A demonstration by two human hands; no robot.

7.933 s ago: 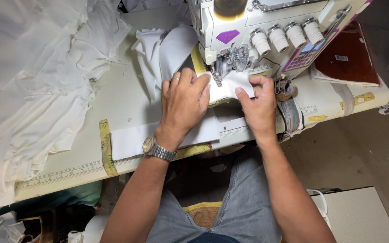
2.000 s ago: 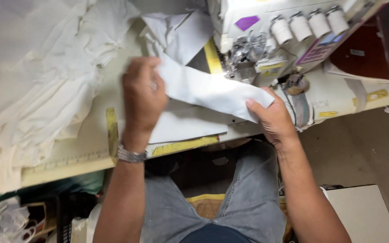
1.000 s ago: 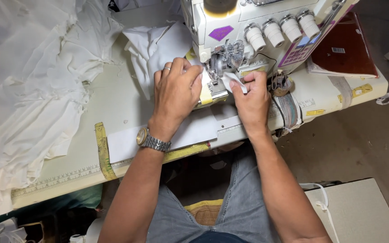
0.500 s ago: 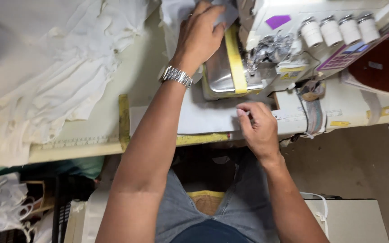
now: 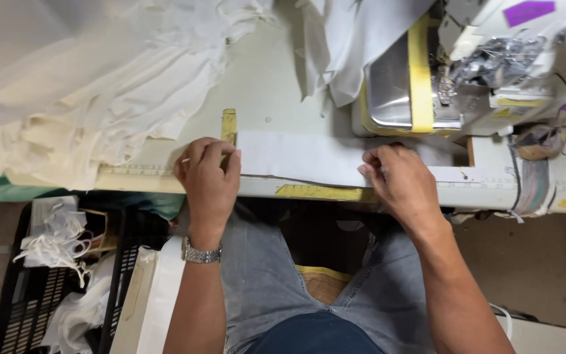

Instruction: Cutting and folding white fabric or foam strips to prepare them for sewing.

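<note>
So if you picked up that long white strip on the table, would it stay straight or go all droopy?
Probably droopy: the white strip looks like thin cloth, lying flat like the crumpled fabric pile. It likely weighs little; the left hand and right hand pinch its ends with fingertips only. It won't roll.

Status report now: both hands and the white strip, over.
Left hand on left end of white fabric strip, right hand on right end. Strip flat on table edge. White cloth pile close at left, not touching strip.

Left hand palm down, fingers curled, right hand likewise, forearms parallel
</note>
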